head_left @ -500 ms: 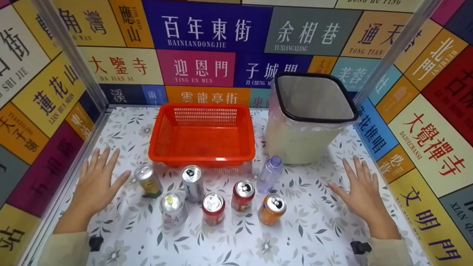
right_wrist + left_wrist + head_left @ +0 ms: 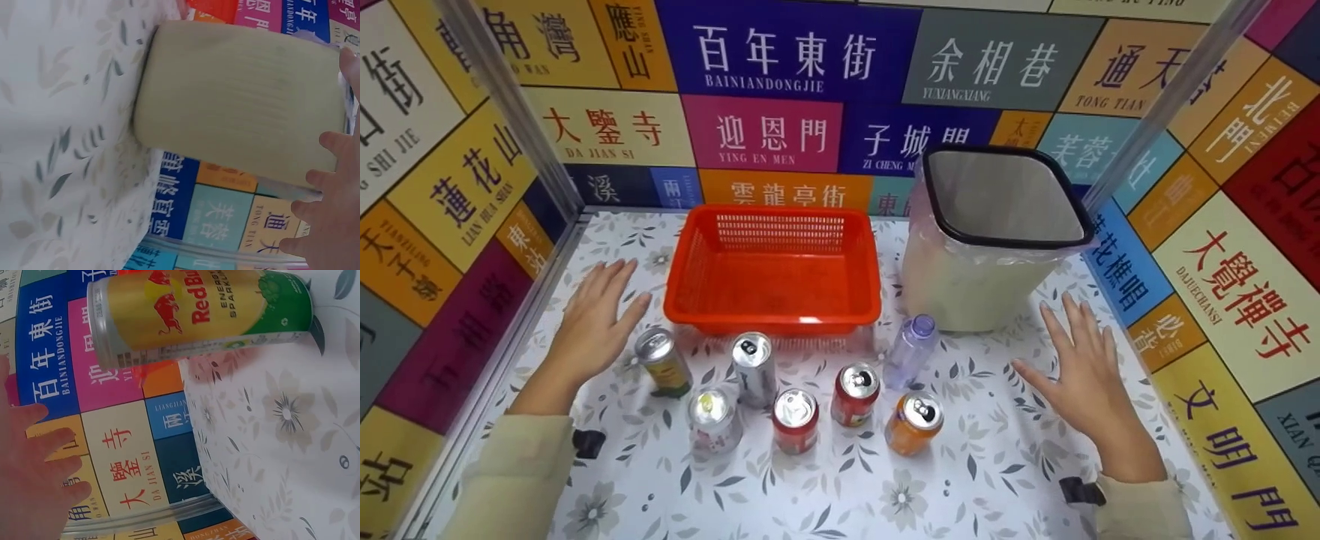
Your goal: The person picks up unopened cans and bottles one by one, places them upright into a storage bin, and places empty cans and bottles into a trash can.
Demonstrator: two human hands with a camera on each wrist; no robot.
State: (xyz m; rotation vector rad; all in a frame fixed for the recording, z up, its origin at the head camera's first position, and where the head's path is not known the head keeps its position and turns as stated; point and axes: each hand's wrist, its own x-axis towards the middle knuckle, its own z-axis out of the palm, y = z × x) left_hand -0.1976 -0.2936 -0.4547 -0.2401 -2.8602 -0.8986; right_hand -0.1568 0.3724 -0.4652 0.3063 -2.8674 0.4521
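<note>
My left hand (image 2: 594, 330) hovers with fingers spread, just left of a gold and green Red Bull can (image 2: 208, 312), and grips nothing. To the right, my right hand (image 2: 1084, 382) is also spread and holds nothing, near the cream bin (image 2: 960, 289) but apart from it in the head view. Upright between the hands stand a silver can (image 2: 755, 379), a pale can (image 2: 715, 427), a red can (image 2: 795, 431), another red can (image 2: 853, 401) and an orange can (image 2: 913, 431). A clear purple bottle (image 2: 910, 356) stands behind the orange can.
An orange-red plastic basket (image 2: 772, 322) with nothing in it sits behind the cans. The bin, black-rimmed and lined with a bag, stands at the back right. Flower-patterned cloth (image 2: 780, 499) covers the table, and walls with printed signs enclose it on three sides.
My left hand has moved forward and to the right, closer to the Red Bull can. The right hand has shifted slightly forward and left. The cans, bottle, basket and bin stay put.
</note>
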